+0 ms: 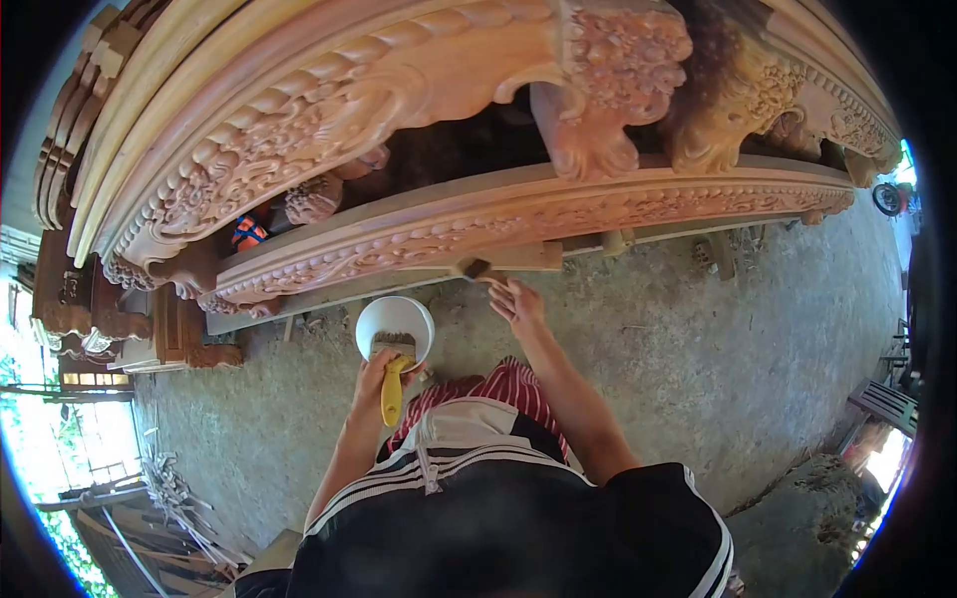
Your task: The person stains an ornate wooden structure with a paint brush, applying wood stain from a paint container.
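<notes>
My right hand [520, 307] is closed around the handle of a small paintbrush [478, 269]. Its dark bristles point up and left, close below the lower carved wooden rail [429, 234]. My left hand [372, 377] grips the near rim of a white plastic bucket [367, 324], fingers partly hidden. A wide brush with a yellow handle [393, 394] rests over that rim beside the left hand, bristles inside the bucket and handle sticking out towards me. Above the rail stands a larger carved wooden piece [339, 90] with scrollwork and carved feet.
A pale board [533, 257] juts out beneath the rail. More carved furniture [169, 329] stands at the left. Scrap wood strips [179, 498] lie at lower left on the concrete floor [688, 369]. A slatted piece [885, 407] is at the far right.
</notes>
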`<state>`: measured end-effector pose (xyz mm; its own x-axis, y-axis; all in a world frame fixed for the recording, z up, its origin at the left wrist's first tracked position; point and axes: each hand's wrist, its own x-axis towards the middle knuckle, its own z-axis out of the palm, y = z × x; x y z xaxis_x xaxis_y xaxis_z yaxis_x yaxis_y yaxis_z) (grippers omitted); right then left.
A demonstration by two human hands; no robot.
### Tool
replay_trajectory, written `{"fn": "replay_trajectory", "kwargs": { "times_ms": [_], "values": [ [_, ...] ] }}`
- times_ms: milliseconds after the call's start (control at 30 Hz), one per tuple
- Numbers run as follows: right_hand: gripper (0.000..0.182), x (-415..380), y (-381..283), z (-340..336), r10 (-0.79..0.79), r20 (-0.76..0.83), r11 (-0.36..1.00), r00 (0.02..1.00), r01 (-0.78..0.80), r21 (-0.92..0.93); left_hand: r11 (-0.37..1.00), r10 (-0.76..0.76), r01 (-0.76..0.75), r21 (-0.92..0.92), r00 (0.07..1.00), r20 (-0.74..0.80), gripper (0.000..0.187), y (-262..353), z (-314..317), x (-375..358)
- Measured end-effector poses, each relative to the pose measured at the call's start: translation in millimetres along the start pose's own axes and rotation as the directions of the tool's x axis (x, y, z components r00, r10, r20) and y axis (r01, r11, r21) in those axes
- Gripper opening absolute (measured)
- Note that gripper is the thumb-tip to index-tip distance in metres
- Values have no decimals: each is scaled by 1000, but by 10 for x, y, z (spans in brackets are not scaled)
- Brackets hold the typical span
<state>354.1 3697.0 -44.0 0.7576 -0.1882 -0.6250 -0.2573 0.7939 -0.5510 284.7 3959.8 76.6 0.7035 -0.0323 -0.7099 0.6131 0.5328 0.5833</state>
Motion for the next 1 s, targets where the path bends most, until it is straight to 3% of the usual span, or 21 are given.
{"fn": "replay_trajectory", "kwargs": {
  "times_ms": [33,100,167,200,267,333,400,433,500,533,600,667,700,767,833,867,900,933,967,1000],
  "values": [
    [32,-23,96,119,23,-6,1000,1000,-23,1,1000,12,-12,7,1000,4,33,77,-68,9],
    [27,47,-69,114,-399,-105,917,911,393,-73,996,33,-36,80,998,49,31,253,-258,28],
    [22,51,-435,150,-833,-94,520,545,713,-471,993,63,-70,98,996,67,30,433,-526,78],
    [22,-59,-444,291,-838,-98,513,537,714,-476,990,81,-89,107,994,79,29,486,-667,104],
    [23,-246,-464,583,-962,119,41,245,560,-827,995,59,-67,77,993,100,27,621,-898,182],
    [25,-259,-6,875,-882,332,-143,335,482,-865,999,23,-23,-29,1000,-16,25,790,-1048,162],
    [25,-481,479,1277,-721,531,-331,445,452,-828,998,50,-50,37,999,4,25,974,-1290,173],
    [25,-547,628,1420,-724,529,-335,443,445,-830,997,53,-55,45,998,47,25,1033,-1450,221],
    [24,-647,820,1599,-630,628,-185,456,698,-692,997,45,-50,52,994,96,25,1130,-1637,273],
    [24,-641,798,1606,-633,624,-189,458,691,-698,996,53,-59,63,994,91,25,1199,-1683,263],
    [24,-596,575,1485,-731,454,-174,509,504,-846,995,47,-55,80,994,94,25,1309,-1780,227],
    [23,-664,231,1372,-803,53,213,594,369,-905,988,41,-59,145,991,124,24,1403,-1871,255],
    [23,-551,157,1296,-810,49,208,584,365,-907,988,9,-30,150,990,139,25,1428,-1963,330],
    [20,-311,138,1087,-998,-46,55,31,513,-856,992,-9,-8,127,991,135,25,1443,-2002,367],
    [20,-473,368,1317,-956,56,124,286,571,-812,994,-25,10,106,991,134,25,1454,-1947,389],
    [19,-611,543,1522,-834,45,203,549,382,-902,995,-21,7,98,989,145,25,1457,-1887,361],
    [22,-437,913,1542,-894,295,-106,336,482,-870,996,-16,2,89,988,155,25,1461,-1844,357],
    [26,-708,1068,1783,-835,491,-327,250,493,-806,996,-22,6,93,986,163,25,1454,-1848,401],
    [29,-803,1268,1860,-747,569,-331,344,549,-768,995,-35,17,102,984,175,28,1434,-1873,462],
    [29,-767,1416,1900,-707,642,-316,297,679,-662,994,-48,28,110,982,185,32,1413,-1875,502]
  ]
}}
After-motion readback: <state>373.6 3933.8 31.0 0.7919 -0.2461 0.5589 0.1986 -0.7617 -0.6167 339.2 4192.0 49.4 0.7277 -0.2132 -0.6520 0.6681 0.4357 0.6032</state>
